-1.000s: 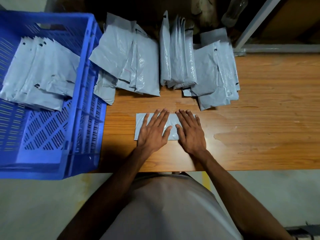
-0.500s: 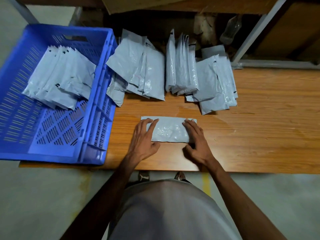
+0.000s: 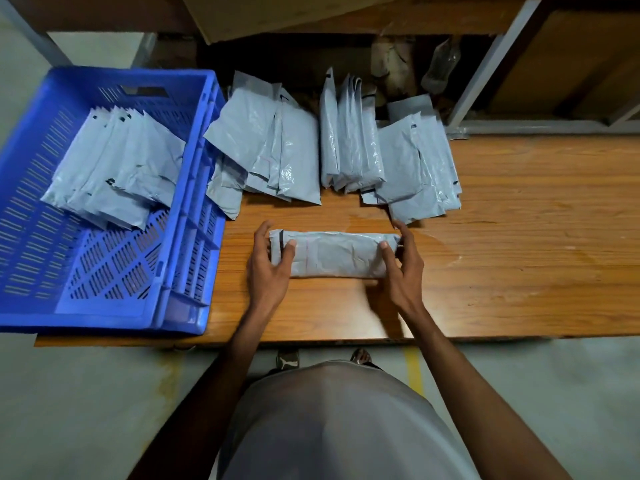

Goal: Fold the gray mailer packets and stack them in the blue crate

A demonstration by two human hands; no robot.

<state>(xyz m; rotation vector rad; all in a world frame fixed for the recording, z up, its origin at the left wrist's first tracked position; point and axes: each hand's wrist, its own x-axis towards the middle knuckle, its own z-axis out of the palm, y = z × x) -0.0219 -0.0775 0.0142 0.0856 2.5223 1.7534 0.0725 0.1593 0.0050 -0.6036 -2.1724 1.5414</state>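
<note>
Gripping item: one folded gray mailer packet (image 3: 332,253), long and narrow, lying across the centre of the frame on the wooden table (image 3: 519,244). Left hand (image 3: 268,268) holds its left end, thumb on top by the dark strip, fingers curled round the far edge. Right hand (image 3: 401,268) pinches the right end likewise; both grips are narrow and closed on the packet.

Handling note: judged best to keep both ends pinched so the fold does not spring open, lift level, and carry left over the crate wall.

Container: blue crate (image 3: 187,188), left of frame, slotted walls; holds one overlapping stack of folded packets (image 3: 114,171) leaning in its upper part, floor bare below it. The new piece would sit against that row.

Stock: unfolded mailers (image 3: 277,150) in several loose piles along the table's far edge, upper centre, just beyond the held packet.
</note>
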